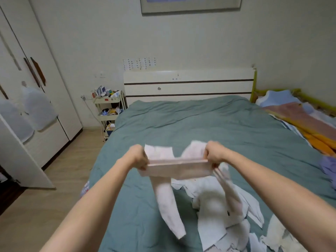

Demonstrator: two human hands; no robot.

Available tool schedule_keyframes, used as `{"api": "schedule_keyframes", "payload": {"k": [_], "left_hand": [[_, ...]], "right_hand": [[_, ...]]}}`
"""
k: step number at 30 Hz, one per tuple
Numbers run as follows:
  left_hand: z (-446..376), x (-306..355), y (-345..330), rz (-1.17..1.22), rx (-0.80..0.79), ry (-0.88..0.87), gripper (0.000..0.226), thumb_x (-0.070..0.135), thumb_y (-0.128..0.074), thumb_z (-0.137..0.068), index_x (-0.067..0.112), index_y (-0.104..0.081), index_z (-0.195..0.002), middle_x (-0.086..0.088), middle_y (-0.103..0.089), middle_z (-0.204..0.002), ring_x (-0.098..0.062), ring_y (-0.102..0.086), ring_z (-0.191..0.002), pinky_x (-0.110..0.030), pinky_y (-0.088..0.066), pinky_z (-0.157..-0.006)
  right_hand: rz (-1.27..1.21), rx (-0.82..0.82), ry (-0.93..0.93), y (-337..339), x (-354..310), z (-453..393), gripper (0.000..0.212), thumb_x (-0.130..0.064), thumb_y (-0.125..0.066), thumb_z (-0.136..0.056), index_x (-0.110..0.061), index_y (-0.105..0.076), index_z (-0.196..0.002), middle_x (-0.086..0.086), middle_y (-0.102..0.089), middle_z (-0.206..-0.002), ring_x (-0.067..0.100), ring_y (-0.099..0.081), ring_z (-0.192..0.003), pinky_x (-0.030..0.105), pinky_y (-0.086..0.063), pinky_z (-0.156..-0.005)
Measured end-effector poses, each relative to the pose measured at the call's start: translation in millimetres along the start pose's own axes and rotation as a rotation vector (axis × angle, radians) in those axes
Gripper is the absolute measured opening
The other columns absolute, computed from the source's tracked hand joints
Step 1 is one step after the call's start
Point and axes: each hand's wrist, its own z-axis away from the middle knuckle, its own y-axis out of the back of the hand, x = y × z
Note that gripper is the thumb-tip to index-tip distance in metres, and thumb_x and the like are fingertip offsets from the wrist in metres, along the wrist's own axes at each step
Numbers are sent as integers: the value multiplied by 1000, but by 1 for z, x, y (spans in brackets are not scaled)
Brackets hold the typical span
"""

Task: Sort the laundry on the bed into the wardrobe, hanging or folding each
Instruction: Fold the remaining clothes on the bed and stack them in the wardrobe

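I hold a pale pink garment [177,169] stretched out above the bed [200,124], its waistband taut between my hands. My left hand [139,157] grips its left end and my right hand [214,154] grips its right end. Two legs of the garment hang down toward the bedding, blurred. Beneath and to the right lies a heap of white and light laundry [227,215] on the green-grey cover. The white wardrobe [36,99] stands at the left, with one door [21,157] swung open near me.
A small cart [109,113] full of odds and ends stands between wardrobe and headboard [189,86]. A second bed with orange, pink and blue bedding [300,120] adjoins on the right. Wooden floor [60,179] runs along the bed's left side.
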Motion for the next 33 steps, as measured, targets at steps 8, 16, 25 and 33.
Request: {"api": "schedule_keyframes", "payload": {"k": [8,16,25,33], "left_hand": [[-6,54,101,303,744,-225,30,-9,-52,-76,4,-78,-85,-9,-74,-85,-12,-62,-79,-19,-45,-72],[-12,43,72,60,96,-103,25,-5,-57,-81,1,-75,-97,-9,-71,-87,-19,-67,-80,-24,-54,-75],[0,11,40,238,151,-152,20,-8,-62,-81,3,-77,-86,-1,-67,-63,5,-52,-41,-6,-36,-42],[14,-5,47,256,261,-288,36,-1,-51,-80,22,-78,-86,8,-72,-76,2,-59,-60,-14,-46,-55]], "right_hand": [[-161,900,84,86,-26,-20,25,2,-45,-71,-9,-66,-75,18,-68,-88,43,-58,-89,39,-47,-75],[-208,408,16,79,-19,-12,29,6,-51,-76,-3,-77,-86,16,-71,-73,7,-63,-47,23,-54,-56],[-466,405,28,32,-4,-14,17,-1,-61,-78,10,-71,-69,13,-65,-53,12,-59,-47,26,-50,-59],[-647,406,233,27,5,5,11,-4,-68,-81,-13,-75,-84,-1,-73,-85,-3,-61,-70,3,-42,-65]]}}
